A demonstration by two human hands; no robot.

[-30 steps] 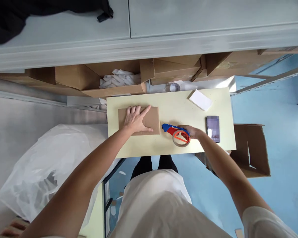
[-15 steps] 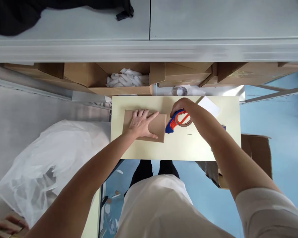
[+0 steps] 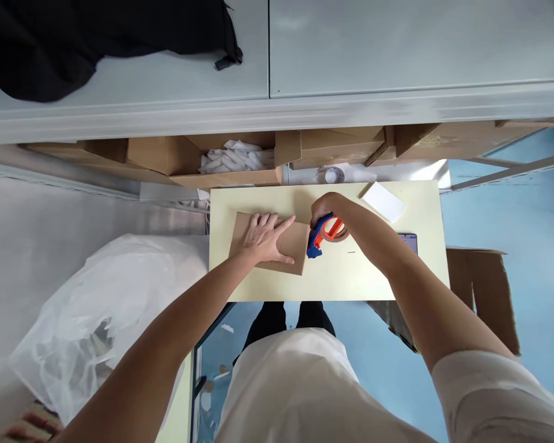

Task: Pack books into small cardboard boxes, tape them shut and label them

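Note:
A small brown cardboard box lies on the cream table, left of its middle. My left hand rests flat on top of the box with its fingers spread. Wrapped round the handle of a blue and orange tape dispenser is my right hand, its fingers partly hidden behind the tool. The dispenser carries a roll of brown tape, and its blue front end is at the right edge of the box; whether it touches cannot be made out.
A white pad and a phone lie on the table's right side. Behind it stand open cartons, one with white packets, and a tape roll. A translucent plastic bag fills the left; another person's hand shows at lower left.
My right hand has brought the tape dispenser slightly left, against or close to the box's right edge, and tilted it. My left hand stays on the box. The view has shifted a little.

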